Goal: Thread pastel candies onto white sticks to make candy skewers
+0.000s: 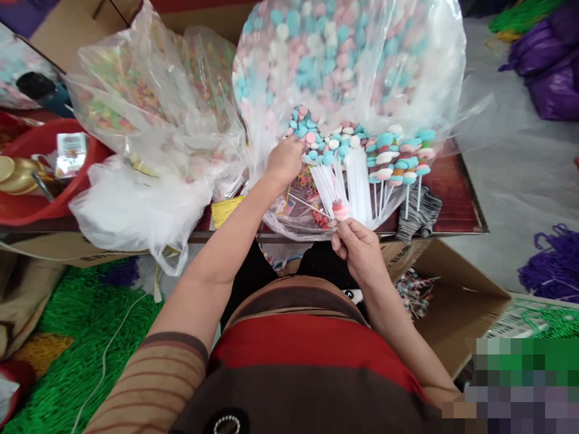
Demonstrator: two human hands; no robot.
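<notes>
My right hand (357, 244) pinches a candy skewer (340, 210) near the table's front edge; red and pink pieces are threaded on it. At the candy pile, my left hand (286, 160) has its fingers curled among loose pink, blue and white candies (328, 144); what they grip is hidden. Between the hands lie white sticks (357, 187) in a fanned bundle and small red ring-shaped candies (320, 217) on clear plastic. To the right of the sticks, several filled candy skewers (398, 160) lie together, their bare ends pointing toward me.
A big clear bag of pastel candies (316, 60) stands behind the pile. Left are a bag of coloured gummies (136, 96), a crumpled white bag (140, 205) and a red basin (93, 163). A grey knit glove (429, 214) lies right, above an open cardboard box (456, 289).
</notes>
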